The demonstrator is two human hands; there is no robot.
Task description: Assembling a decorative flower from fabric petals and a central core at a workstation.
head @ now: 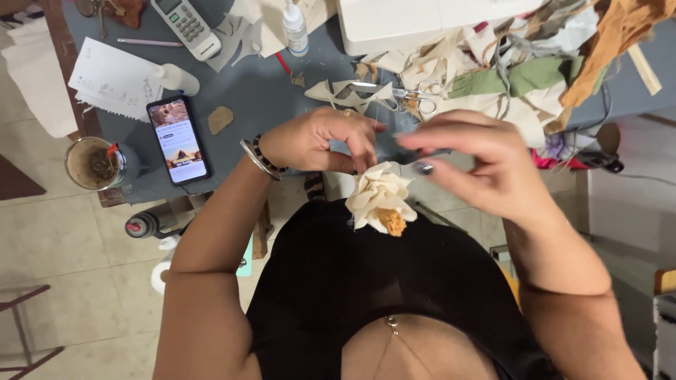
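Head view, at centre frame: the left hand (320, 141) pinches the top of a cream fabric flower (381, 197) to steady it over the lap, while the right hand (479, 165), fingers loosely curled and blurred, seems to grip something small I cannot tell.

Grey table (267, 91), on it a smartphone (178, 139) with lit screen, remote control (189, 27), sheet of paper (113, 79), two small white bottles (294, 28), scissors (415, 95), cup (91, 163) at the edge, heap of fabric scraps (521, 70), white sewing machine (422, 21)
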